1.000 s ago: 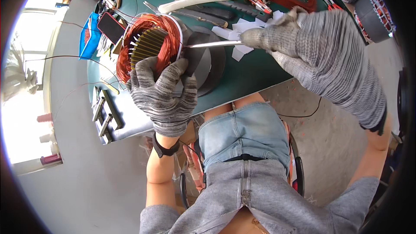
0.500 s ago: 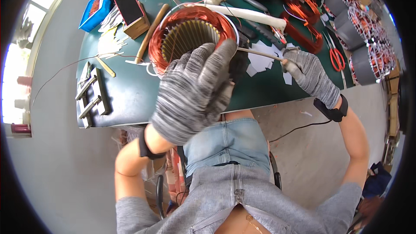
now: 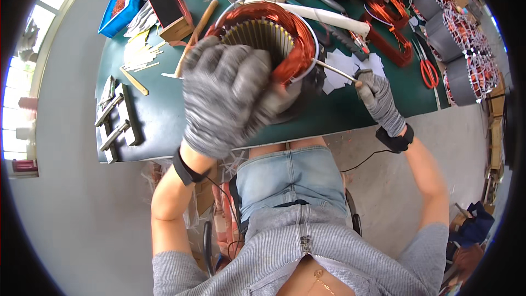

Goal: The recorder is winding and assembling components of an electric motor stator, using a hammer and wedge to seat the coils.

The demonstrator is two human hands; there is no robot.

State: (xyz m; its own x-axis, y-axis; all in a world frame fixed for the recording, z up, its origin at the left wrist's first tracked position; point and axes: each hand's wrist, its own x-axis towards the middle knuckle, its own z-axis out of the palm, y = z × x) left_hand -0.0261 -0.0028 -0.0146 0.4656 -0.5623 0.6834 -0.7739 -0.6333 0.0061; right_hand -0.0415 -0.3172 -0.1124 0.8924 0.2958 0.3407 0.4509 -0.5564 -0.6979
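A motor stator (image 3: 301, 63) with a thick ring of copper windings and slots lined in yellow stands near the table's front edge, its open end tilted up. My left hand (image 3: 222, 96), in a grey striped knit glove, is closed over the stator's near left rim; its fingertips are partly hidden and a little blurred. In my gloved right hand (image 3: 378, 98) is a thin metal rod (image 3: 337, 70), gripped at its near end. The rod slants left, and its far tip meets the stator's right side by the white ring around the windings.
White paper pieces (image 3: 339, 71) lie right of the stator, with red-handled scissors (image 3: 429, 72) beyond. A white-handled mallet (image 3: 323, 16) lies behind. At left are a metal fixture (image 3: 129, 115), a wooden stick (image 3: 200, 30), a phone (image 3: 164, 4) and a blue bin (image 3: 118, 13). Wound stators (image 3: 463, 82) line the right.
The stator has shifted right and turned. My left hand has slid left along its rim, with the fingers more bent. My right hand has moved slightly nearer with the rod, which slants more steeply.
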